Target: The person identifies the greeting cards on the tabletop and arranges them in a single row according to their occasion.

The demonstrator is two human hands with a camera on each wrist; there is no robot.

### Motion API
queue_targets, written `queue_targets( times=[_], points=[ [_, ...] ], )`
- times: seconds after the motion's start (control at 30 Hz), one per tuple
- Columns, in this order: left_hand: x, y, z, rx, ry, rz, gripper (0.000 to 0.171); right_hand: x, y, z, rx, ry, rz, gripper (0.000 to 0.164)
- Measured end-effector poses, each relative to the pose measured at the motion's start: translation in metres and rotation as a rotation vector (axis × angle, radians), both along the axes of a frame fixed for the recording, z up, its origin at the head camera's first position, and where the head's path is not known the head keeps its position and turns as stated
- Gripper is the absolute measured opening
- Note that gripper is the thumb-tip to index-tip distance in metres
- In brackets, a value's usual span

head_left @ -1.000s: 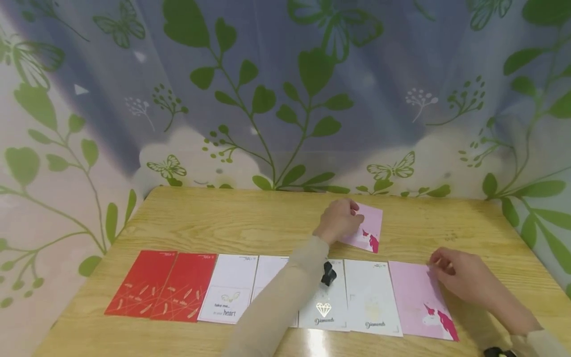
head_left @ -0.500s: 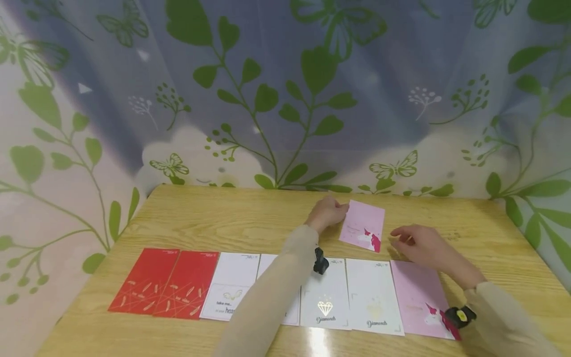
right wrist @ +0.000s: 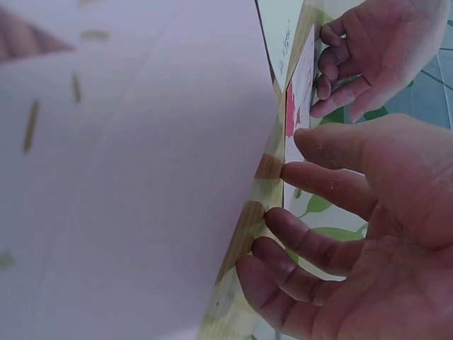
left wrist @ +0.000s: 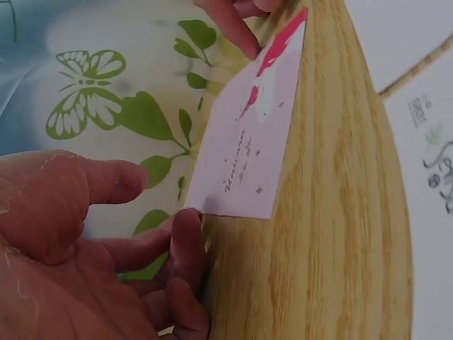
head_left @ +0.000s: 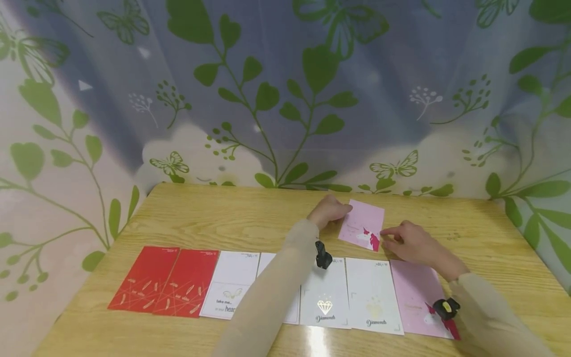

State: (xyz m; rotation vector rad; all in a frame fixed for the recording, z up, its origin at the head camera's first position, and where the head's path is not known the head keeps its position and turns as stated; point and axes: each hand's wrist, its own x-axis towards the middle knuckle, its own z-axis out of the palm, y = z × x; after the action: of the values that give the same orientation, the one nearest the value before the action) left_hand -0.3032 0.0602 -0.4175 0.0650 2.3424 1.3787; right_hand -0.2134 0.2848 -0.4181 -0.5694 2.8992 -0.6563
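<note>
A small pink unicorn card [head_left: 362, 223] lies by itself toward the back of the table. At its left edge is my left hand [head_left: 329, 210]; in the left wrist view the index fingertip [left wrist: 187, 221] meets the card's near corner while the thumb stands apart. My right hand [head_left: 412, 243] is at the card's lower right edge, its index fingertip [right wrist: 294, 171] at the border and the thumb lifted off. Below that hand, a larger pink unicorn card [head_left: 417, 297] ends the front row, partly covered by my right wrist.
The front row also has two red cards [head_left: 187, 282], white "take me" cards [head_left: 229, 292] and white "Diamonds" cards [head_left: 373, 297], edges side by side. My left sleeve [head_left: 272, 292] hides part of it. A leaf-patterned curtain [head_left: 276, 99] hangs behind the wooden table [head_left: 200, 213].
My left hand has drawn back from over the small card to its left edge. My right hand has left the large pink card and moved up-left to the small card's right edge.
</note>
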Motion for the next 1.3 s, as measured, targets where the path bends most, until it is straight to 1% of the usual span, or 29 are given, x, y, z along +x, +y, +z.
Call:
queue_targets(
  times=[0.1, 0.17, 0.2, 0.3, 0.33, 0.43, 0.5, 0.57, 0.67, 0.8, 0.93, 1.0, 1.1, 1.17, 1.2, 1.23, 1.3],
  points=[
    [0.0011, -0.0010, 0.0000, 0.044, -0.006, 0.019, 0.040, 0.0005, -0.0006, 0.0005, 0.008, -0.010, -0.003, 0.034],
    [0.0023, -0.0014, 0.0004, 0.052, -0.011, 0.034, 0.030, 0.0010, -0.0007, 0.0008, 0.012, -0.016, -0.003, 0.036],
    [0.0028, -0.0014, 0.0005, 0.056, -0.014, 0.039, 0.029, 0.0013, -0.0008, 0.0011, 0.013, -0.019, -0.002, 0.036],
    [0.0041, -0.0011, 0.0012, 0.070, -0.028, 0.045, 0.045, 0.0013, -0.0006, 0.0008, 0.014, -0.013, 0.007, 0.037],
    [0.0045, -0.0010, 0.0016, 0.070, -0.031, 0.046, 0.047, 0.0013, -0.0006, 0.0007, 0.016, -0.011, 0.011, 0.037],
    [0.0047, -0.0002, 0.0022, 0.079, -0.040, 0.037, 0.034, 0.0010, -0.0001, 0.0001, 0.022, -0.006, 0.014, 0.037],
    [0.0053, 0.0004, 0.0034, 0.078, -0.050, 0.030, 0.037, 0.0011, 0.0003, -0.0001, 0.027, -0.006, 0.008, 0.037],
    [0.0053, 0.0014, 0.0034, 0.065, -0.052, 0.029, 0.046, 0.0012, 0.0005, -0.0001, 0.028, -0.005, 0.009, 0.037],
    [0.0058, 0.0038, 0.0029, 0.001, -0.047, 0.051, 0.068, 0.0012, 0.0002, -0.0003, 0.026, -0.003, 0.014, 0.037],
    [0.0057, 0.0062, 0.0036, -0.066, -0.024, 0.076, 0.060, 0.0009, -0.0011, 0.0006, 0.032, -0.007, 0.026, 0.038],
    [0.0060, 0.0051, 0.0072, -0.047, -0.019, 0.076, 0.058, 0.0007, -0.0032, 0.0028, 0.045, 0.002, 0.054, 0.040],
    [0.0060, 0.0044, 0.0083, -0.039, -0.017, 0.068, 0.052, 0.0007, -0.0033, 0.0035, 0.042, 0.020, 0.070, 0.040],
    [0.0054, 0.0035, 0.0087, -0.022, -0.012, 0.038, 0.041, 0.0008, -0.0019, 0.0037, 0.030, 0.029, 0.071, 0.038],
    [0.0048, 0.0033, 0.0078, -0.017, -0.008, 0.033, 0.040, -0.0008, -0.0006, 0.0033, 0.001, -0.011, 0.060, 0.039],
    [0.0047, 0.0027, 0.0072, -0.016, -0.008, 0.031, 0.043, -0.0018, -0.0001, 0.0032, -0.013, -0.045, 0.038, 0.041],
    [0.0046, 0.0020, 0.0064, -0.012, -0.011, 0.028, 0.048, -0.0026, 0.0003, 0.0038, -0.039, -0.098, 0.007, 0.044],
    [0.0049, 0.0005, 0.0048, 0.001, -0.016, 0.025, 0.057, -0.0063, 0.0012, 0.0047, -0.124, -0.240, -0.075, 0.051]
  ],
)
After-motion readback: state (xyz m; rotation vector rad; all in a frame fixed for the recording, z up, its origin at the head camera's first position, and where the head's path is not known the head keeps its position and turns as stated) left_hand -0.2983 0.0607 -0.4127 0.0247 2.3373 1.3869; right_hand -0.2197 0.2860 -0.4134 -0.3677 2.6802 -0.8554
